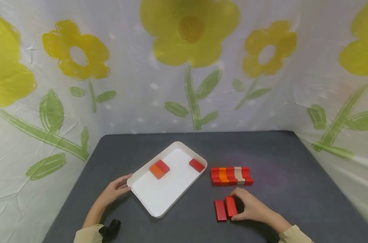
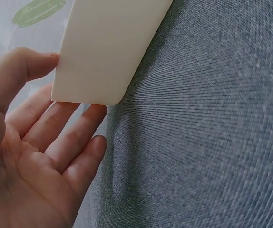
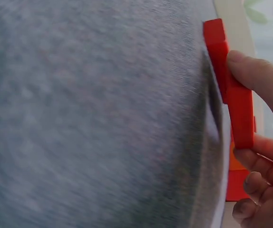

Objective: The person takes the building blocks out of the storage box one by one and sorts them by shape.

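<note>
At the near-left corner of a white tray [image 1: 171,202], my left hand [image 1: 115,189] touches the wall with thumb and fingertips. The left wrist view shows this hand [image 2: 46,142] with fairly straight fingers against the tray's end [image 2: 98,57]. My right hand [image 1: 250,206] pinches a red block [image 1: 230,206] lengthwise between thumb and fingers. Just left of that block lies a second red block [image 1: 220,211]. In the right wrist view, the thumb is on one end of the held block [image 3: 241,116], fingertips on the other, with the second block [image 3: 215,52] beyond.
Inside the tray are an orange block [image 1: 156,171], a red block beside it [image 1: 163,166] and another red block [image 1: 197,165] at the right end. A row of notched red, orange and beige blocks [image 1: 231,180] stands right of the tray. A flower-printed curtain [image 1: 126,84] hangs behind the dark table [image 1: 281,168].
</note>
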Motion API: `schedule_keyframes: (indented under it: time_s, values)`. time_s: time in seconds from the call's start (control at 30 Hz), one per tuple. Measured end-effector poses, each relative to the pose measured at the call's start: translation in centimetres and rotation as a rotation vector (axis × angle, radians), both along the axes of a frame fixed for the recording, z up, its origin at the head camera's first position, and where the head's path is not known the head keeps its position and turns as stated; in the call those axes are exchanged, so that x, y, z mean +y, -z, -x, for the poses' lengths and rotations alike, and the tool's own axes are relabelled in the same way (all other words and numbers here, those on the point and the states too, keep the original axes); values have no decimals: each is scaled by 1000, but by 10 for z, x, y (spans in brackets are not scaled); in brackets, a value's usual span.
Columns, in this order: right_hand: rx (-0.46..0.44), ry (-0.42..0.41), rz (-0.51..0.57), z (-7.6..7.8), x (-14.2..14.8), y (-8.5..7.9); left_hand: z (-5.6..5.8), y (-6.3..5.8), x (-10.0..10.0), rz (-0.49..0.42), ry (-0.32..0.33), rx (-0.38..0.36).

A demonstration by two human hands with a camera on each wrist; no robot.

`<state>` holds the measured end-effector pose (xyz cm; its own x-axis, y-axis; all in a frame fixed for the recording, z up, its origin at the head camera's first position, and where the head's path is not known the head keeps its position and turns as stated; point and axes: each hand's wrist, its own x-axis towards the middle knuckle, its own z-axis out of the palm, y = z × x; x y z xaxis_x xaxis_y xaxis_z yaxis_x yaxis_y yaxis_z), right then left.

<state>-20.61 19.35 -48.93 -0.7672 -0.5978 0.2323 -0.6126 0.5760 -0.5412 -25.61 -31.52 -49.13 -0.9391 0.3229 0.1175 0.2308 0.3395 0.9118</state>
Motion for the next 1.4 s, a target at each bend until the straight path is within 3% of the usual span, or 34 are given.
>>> schedule_keyframes:
  time_s: [0.23, 0.5, 0.7, 0.97, 1.13, 1.4]
  values:
    - [52, -15, -16, 8, -1, -1, 3, -2, 2, -31, -30, -23]
    - [11, -11, -34, 2, -5, 6, -6, 0, -2, -15, -45, -68]
    - [15, -3, -57, 2, -6, 5, -8, 0, -1, -8, -65, -68]
    - [-14, -2, -87, 1, -5, 4, -6, 2, 0, -25, -45, -47]
    - [26, -8, -74, 0, -5, 5, -4, 3, 0, -25, -40, -44]
    - [126, 2, -210, -2, -11, -6, -1, 1, -1, -4, -23, -34]
